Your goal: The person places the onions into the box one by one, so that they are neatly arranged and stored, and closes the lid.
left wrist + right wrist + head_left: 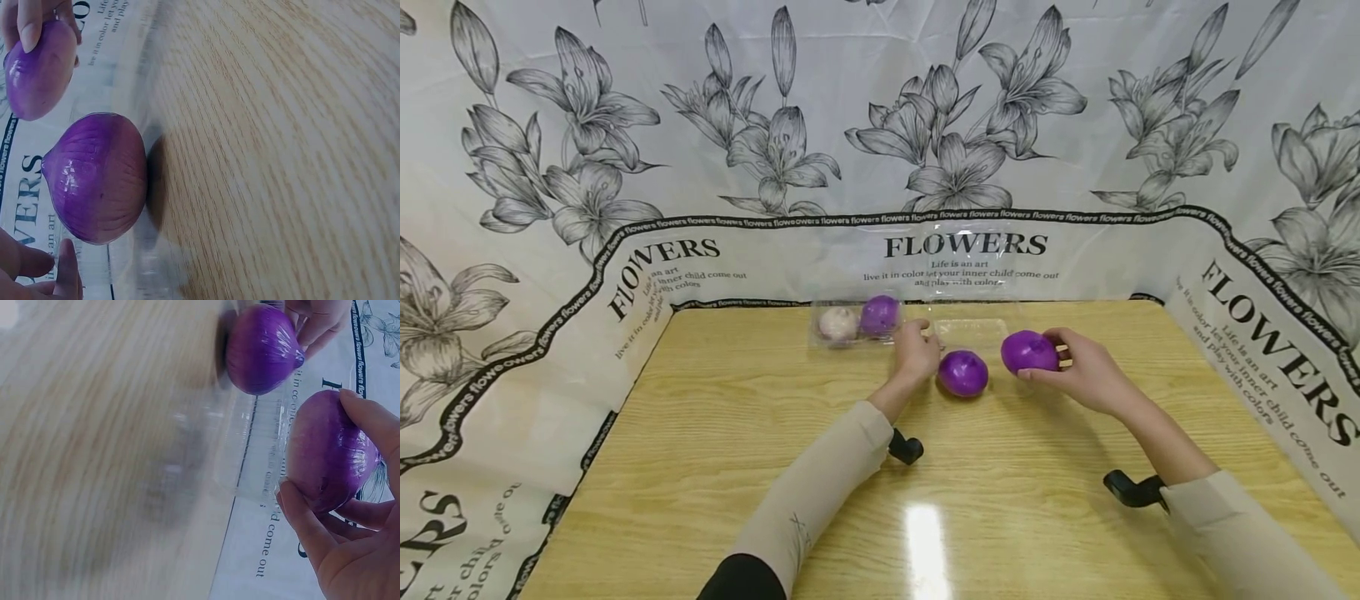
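Note:
My right hand (pixel 1086 371) holds a shiny purple onion (pixel 1030 352) above the table, thumb on one side and fingers on the other. A second purple onion (pixel 964 373) sits on the table between my hands. Beside it, my left hand (pixel 916 354) is at the clear plastic container (pixel 970 330); its thumb and a finger (pixel 67 269) show apart, with no onion between them. Whether the left fingers touch the clear plastic is hard to see. In the container's left part lie a whitish garlic bulb (pixel 837 323) and another purple onion (pixel 880 316).
A transparent raised lid (pixel 970 250) stands behind the container, against the printed flower cloth (pixel 790 258). The cloth closes off the back and sides of the wooden table (pixel 715 433). Black wrist mounts (pixel 1135 489) stick out below both forearms.

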`<action>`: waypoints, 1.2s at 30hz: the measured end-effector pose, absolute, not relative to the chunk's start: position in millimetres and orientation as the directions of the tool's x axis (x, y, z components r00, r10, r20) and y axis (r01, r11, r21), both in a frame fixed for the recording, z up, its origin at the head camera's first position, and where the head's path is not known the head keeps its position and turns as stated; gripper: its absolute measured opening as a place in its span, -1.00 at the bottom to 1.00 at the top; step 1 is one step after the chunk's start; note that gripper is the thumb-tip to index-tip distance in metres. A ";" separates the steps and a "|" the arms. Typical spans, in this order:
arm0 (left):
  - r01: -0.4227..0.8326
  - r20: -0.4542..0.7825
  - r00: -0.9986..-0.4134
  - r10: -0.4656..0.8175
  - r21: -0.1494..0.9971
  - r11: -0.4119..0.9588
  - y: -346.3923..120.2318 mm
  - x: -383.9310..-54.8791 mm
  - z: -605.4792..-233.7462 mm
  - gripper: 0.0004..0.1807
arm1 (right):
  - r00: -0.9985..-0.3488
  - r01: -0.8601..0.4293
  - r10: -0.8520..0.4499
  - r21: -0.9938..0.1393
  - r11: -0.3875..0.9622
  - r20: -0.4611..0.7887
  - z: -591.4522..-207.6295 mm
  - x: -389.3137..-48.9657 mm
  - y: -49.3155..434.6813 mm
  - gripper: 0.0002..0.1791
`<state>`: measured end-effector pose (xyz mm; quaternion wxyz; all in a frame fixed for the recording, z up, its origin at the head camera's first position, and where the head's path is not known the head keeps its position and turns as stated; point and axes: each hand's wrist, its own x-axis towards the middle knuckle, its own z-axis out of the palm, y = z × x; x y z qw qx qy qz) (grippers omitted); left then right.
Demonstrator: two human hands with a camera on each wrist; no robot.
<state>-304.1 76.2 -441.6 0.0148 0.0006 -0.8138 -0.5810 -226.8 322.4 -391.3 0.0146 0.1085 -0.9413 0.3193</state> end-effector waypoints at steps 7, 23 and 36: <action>0.022 0.033 -0.999 -0.028 0.950 0.312 77.8 -304.3 -440.7 -0.56 | -0.975 -0.219 -0.194 -0.604 0.766 0.108 -384.2 -236.4 317.1 -0.10; 0.031 0.044 -0.998 -0.033 0.949 0.314 79.0 -303.7 -444.9 -0.55 | -0.973 -0.231 -0.196 -0.631 0.741 0.125 -384.1 -268.0 300.2 -0.07; 0.014 0.022 -0.999 -0.025 0.958 0.288 78.9 -304.0 -444.1 -0.52 | -0.971 -0.229 -0.213 -0.672 0.704 0.108 -403.0 -297.3 291.0 -0.09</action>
